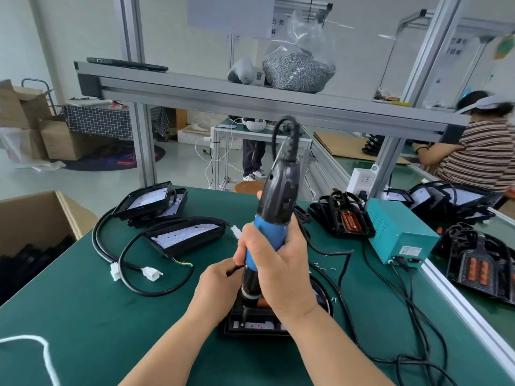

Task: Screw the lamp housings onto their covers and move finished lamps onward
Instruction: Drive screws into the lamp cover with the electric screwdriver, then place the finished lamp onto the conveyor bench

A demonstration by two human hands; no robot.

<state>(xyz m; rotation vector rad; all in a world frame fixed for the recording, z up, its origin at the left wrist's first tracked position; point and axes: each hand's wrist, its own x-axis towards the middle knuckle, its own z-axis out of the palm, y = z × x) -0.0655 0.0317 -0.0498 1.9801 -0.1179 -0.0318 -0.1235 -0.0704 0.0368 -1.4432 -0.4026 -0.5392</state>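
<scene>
My right hand grips a blue and black electric screwdriver, held upright with its bit down on the near left corner of a black lamp lying on the green mat. My left hand rests on that lamp beside the driver's chuck, fingers pinched around a thin black wire. Most of the lamp is hidden under both hands. Two lamp covers with white LED boards lie further left, their cables ending in white connectors.
An open cardboard box of black parts stands at the left. A teal power supply sits right, with black housings beside it. Loose screws lie near the lamp. A bag of screws is on the shelf. Another person works at the far right.
</scene>
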